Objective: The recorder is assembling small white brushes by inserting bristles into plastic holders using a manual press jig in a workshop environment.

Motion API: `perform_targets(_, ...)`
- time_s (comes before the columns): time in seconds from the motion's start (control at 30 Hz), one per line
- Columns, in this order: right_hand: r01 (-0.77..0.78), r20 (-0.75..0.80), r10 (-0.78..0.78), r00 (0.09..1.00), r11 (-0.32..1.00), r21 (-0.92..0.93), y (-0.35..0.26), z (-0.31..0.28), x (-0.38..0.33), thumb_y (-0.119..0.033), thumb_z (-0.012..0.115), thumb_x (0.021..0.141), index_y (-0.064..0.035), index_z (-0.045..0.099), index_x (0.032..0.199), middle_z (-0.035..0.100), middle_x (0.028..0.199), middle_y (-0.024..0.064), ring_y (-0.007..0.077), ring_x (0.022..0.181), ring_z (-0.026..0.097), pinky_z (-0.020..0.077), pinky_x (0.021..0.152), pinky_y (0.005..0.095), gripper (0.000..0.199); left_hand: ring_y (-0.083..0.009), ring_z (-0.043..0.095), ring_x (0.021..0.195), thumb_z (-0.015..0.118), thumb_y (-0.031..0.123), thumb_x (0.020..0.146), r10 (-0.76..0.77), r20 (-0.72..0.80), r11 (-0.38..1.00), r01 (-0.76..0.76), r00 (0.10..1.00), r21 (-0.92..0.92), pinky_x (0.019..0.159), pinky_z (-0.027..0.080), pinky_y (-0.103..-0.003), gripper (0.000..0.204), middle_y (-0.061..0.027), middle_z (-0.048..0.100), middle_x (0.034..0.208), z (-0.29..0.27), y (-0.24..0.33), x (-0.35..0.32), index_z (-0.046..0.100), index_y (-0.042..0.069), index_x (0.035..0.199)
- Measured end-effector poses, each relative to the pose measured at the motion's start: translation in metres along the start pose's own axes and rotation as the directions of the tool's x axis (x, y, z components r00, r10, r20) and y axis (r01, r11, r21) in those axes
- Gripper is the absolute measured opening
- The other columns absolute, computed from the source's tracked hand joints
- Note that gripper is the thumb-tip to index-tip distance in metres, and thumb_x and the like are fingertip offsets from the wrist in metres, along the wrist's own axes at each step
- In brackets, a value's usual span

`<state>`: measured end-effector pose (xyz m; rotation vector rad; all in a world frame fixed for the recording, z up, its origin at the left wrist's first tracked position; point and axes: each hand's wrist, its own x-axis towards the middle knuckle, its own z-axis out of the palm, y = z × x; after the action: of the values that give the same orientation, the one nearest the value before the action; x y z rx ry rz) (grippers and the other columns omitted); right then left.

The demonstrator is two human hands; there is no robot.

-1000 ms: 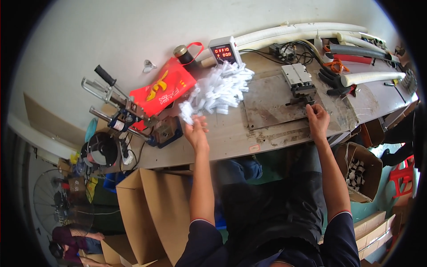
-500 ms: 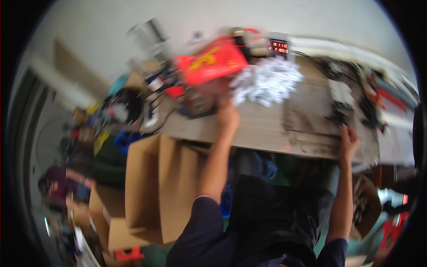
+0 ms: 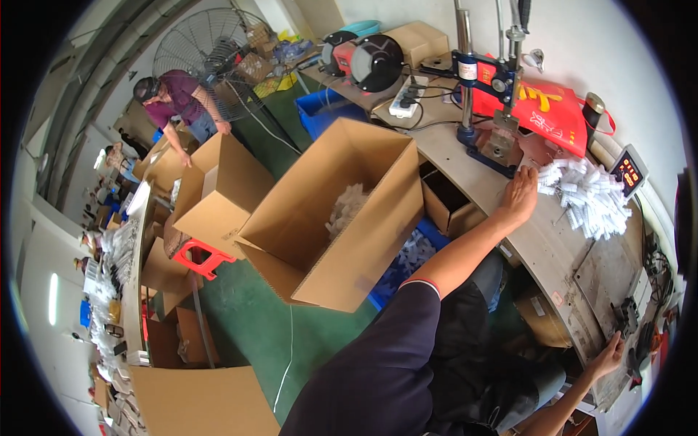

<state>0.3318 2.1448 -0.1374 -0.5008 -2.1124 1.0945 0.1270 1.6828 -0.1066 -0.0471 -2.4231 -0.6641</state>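
My left hand (image 3: pixel 519 195) lies on the workbench at the left edge of a heap of small white ribbed pieces (image 3: pixel 587 196). Its fingers stretch forward, their tips beside the heap and close to the base of a bench press (image 3: pixel 500 144). Farther right, my right hand (image 3: pixel 608 354) is closed in a pinch at a small black fixture (image 3: pixel 625 315) on the bench. Whatever sits between those fingertips is too small to make out. Behind the heap stands a small display box with red digits (image 3: pixel 627 171).
A large open cardboard box (image 3: pixel 371 254) with white pieces inside stands left of my arm. Below it is a blue bin (image 3: pixel 411 263). A red bag (image 3: pixel 552 116) lies behind the press. Beyond, a person (image 3: pixel 178 109) bends over boxes near a red stool (image 3: pixel 203 256) and a fan (image 3: pixel 218 54).
My view has swung left, so the boxes, the stool and the other person show more fully. My left hand stays by the white heap, and my right hand stays at the fixture.
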Motion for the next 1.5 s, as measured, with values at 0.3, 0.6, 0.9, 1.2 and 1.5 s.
perform_targets(0.3,0.030,0.012,-0.029,1.000,0.990,-0.139,0.015,-0.007,0.013,-0.042,0.066,0.101,-0.0022,0.069,0.088,0.054,0.074,-0.0013,0.0116,0.071,0.049,0.0407,0.068,0.0312,0.042,-0.0362,0.057,0.114,0.054,0.009,0.091,0.085,0.139,0.995,-0.090,0.987,0.031,0.093,0.051,-0.045,0.035,-0.0208,0.059,0.123,0.025,0.016,0.010,0.061,-0.002,0.123)
perform_targets(0.6,0.050,-0.010,-0.051,0.999,0.992,-0.115,0.080,0.001,0.040,-0.046,0.067,0.099,-0.0051,0.071,0.085,0.056,0.074,-0.0012,0.0112,0.069,0.050,0.0407,0.065,0.0302,0.044,-0.0293,0.062,0.100,0.058,0.006,0.088,0.085,-0.047,0.984,-0.077,0.995,0.158,0.076,0.057,-0.038,0.020,-0.0143,0.063,0.102,0.028,0.014,-0.001,0.059,0.002,0.107)
perform_targets(0.9,0.295,-0.028,-0.298,0.954,0.953,-0.070,0.006,0.036,0.012,-0.032,0.073,0.097,-0.0018,0.068,0.086,0.061,0.072,0.0048,0.0160,0.065,0.053,0.0452,0.061,0.0337,0.032,-0.0437,0.068,0.095,0.047,0.004,0.097,-0.094,-0.176,0.861,-0.008,0.980,-0.508,0.079,0.055,-0.052,0.018,-0.0268,0.066,0.099,-0.003,0.019,-0.032,0.055,-0.001,0.111)
perform_targets(1.2,0.695,0.204,-0.664,0.719,0.695,-0.185,-0.099,0.052,-0.029,-0.020,0.063,0.104,-0.0018,0.067,0.130,0.062,0.137,0.0165,0.0296,0.117,0.064,0.0539,0.092,0.0400,0.032,-0.0434,0.071,0.084,0.066,0.006,0.082,0.533,0.414,0.773,-0.225,0.738,-0.593,0.076,0.057,-0.050,0.021,-0.0230,0.071,0.085,-0.030,0.149,-0.086,0.062,-0.003,0.100)
perform_targets(1.5,0.533,0.389,-0.494,0.777,0.846,0.010,-0.110,0.036,-0.047,-0.008,0.065,0.100,0.0053,0.071,0.113,0.073,0.106,0.0172,0.0302,0.097,0.069,0.0527,0.087,0.0410,0.020,-0.0412,0.072,0.087,0.067,0.014,0.083,0.604,0.469,0.752,-0.267,0.644,-0.603,0.078,0.056,-0.048,0.018,-0.0234,0.073,0.085,-0.015,0.186,-0.097,0.069,-0.002,0.092)
